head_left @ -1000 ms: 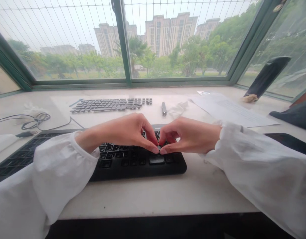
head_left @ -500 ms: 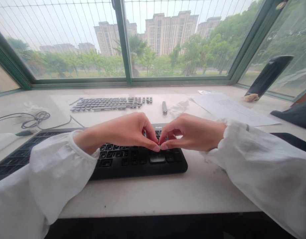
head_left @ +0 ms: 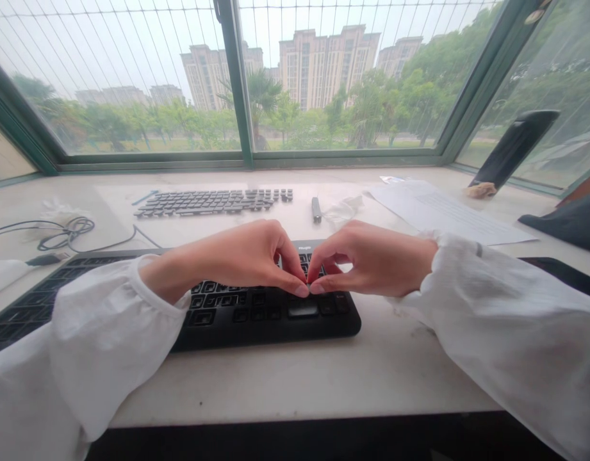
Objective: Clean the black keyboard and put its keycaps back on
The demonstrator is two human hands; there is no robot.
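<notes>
A black keyboard lies across the front of the white surface, many of its key sockets bare of keycaps. Over its right end, my left hand and my right hand meet fingertip to fingertip. Thumb and index finger are pinched together on each side. Whatever lies between the tips is too small and covered to identify. Just below the fingers, a wide key sits on the keyboard. Behind the hands, loose keycaps are laid out in keyboard order.
A small dark stick-shaped object stands near crumpled clear plastic. Printed paper lies at right, with a dark upright object behind. At left is a coiled cable. The window frame bounds the back.
The view has shifted very slightly. Both hands keep the same pinched pose over the keyboard's right end, with the fingertips moved only a little.
</notes>
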